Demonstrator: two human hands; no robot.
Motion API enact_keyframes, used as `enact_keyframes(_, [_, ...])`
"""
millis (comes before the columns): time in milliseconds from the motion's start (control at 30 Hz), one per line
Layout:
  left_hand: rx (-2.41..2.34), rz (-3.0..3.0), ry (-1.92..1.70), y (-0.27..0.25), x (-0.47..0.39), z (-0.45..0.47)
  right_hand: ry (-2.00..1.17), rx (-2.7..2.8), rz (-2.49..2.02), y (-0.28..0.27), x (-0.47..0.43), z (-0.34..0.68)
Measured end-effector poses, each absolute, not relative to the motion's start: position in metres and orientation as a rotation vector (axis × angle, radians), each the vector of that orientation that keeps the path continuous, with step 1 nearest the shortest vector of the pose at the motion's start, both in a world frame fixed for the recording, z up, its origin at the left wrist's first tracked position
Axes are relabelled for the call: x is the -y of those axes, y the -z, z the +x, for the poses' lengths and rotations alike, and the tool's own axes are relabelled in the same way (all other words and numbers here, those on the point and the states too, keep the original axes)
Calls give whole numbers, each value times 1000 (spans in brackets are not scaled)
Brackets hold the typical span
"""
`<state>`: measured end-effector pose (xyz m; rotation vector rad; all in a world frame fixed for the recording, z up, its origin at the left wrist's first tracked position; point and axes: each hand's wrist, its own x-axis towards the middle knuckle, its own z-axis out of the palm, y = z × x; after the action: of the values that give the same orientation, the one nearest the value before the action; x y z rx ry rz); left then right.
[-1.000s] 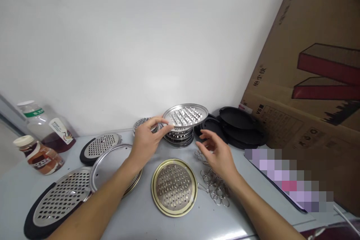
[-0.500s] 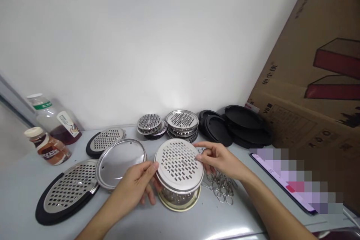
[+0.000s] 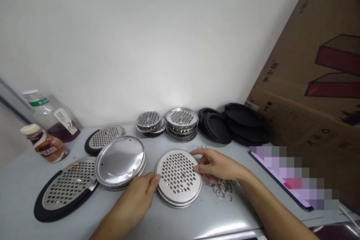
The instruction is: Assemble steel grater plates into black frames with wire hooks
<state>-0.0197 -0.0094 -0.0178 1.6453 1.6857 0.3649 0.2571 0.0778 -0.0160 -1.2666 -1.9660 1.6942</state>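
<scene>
A round metal grater plate (image 3: 179,176) with oblong holes lies in front of me, over a gold-rimmed round piece that is almost hidden beneath it. My left hand (image 3: 143,191) grips the plate's left edge, thumb on top and the other fingers out of sight. At the right edge, my right hand (image 3: 212,165) pinches the rim between thumb and fingers. Metal rings (image 3: 222,189) lie in a heap under and beside my right hand. Left of the plate is a stack of shiny round metal lids (image 3: 121,162).
Two black-rimmed graters (image 3: 70,183) lie at the left, near two bottles (image 3: 46,144). Stacked grater discs (image 3: 182,118) stand by the wall, beside black round holders (image 3: 219,127). A tablet-like device (image 3: 281,180) and a large cardboard box (image 3: 303,93) are at the right.
Both hands have lowered the grater plate onto the gold-rimmed piece, closing the gap between them. The view has shifted slightly.
</scene>
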Motion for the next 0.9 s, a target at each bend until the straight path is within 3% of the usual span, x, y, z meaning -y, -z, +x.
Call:
enact_keyframes(567, [-1764,1814,-349,14,9,-22,-1283,2213,-1327,21,-76,248])
enact_keyframes(767, [-1883,1965,-314,0,25,-13,-772,2301,-1445,2,-52,248])
enact_keyframes(900, [-1516,2383,-523,10,22,-10,-647,2394,-1333,5,-28,241])
